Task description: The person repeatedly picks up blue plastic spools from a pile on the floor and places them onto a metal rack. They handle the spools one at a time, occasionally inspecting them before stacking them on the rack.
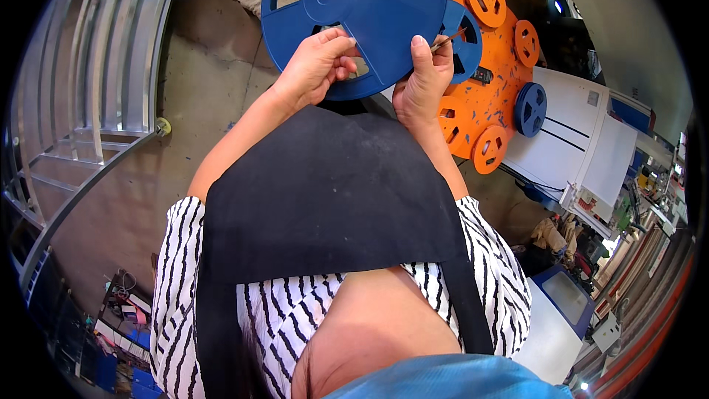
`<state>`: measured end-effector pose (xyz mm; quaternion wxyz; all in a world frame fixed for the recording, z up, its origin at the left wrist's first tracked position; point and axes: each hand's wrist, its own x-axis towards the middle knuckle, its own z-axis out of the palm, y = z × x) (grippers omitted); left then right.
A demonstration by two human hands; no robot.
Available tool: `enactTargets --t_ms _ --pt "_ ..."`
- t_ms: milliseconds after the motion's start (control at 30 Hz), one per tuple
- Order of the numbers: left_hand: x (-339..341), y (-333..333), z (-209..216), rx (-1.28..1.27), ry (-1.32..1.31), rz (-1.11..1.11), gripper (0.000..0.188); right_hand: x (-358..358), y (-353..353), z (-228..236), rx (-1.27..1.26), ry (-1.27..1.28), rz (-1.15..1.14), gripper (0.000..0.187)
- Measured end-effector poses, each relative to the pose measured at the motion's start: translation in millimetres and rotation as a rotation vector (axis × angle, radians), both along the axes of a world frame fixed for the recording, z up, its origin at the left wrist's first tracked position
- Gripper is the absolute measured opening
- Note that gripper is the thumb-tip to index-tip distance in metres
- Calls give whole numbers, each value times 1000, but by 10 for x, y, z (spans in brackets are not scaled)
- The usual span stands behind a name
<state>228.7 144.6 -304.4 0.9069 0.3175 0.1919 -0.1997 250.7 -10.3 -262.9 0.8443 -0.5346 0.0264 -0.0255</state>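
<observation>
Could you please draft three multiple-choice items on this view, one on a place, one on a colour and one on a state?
1. Where is the orange disc relative to the large blue reel?
A. To its right
B. To its left
C. On top of it

2. What colour is the apron?
A. White
B. Black
C. Orange

3. How is the large blue reel supported?
A. Lying on the floor
B. Hanging from the metal railing
C. Held by both hands

Answers: 1 A, the disc with its small reels sits right of the reel. 2 B, the cloth over the striped shirt is black. 3 C, the left hand and right hand grip its lower rim.
</observation>
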Motion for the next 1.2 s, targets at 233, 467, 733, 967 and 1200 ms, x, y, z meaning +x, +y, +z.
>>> enactTargets --t_ms 233,467,733,967,1200 --pt "-11 30 63 -2 -31 12 9 20 -8 4 -5 -26 11 17" --pt "-3 14 -10 4 -36 -2 11 34 -26 10 -6 -46 30 18" --pt "-20 34 13 17 -61 -78 13 52 -62 -9 2 -26 1 21" --pt "44 355 148 1575 -507 40 45 193 -113 182 -21 -14 -93 23" --pt "511 514 -174 881 -607 -65 113 188 182 727 -127 -201 118 15"
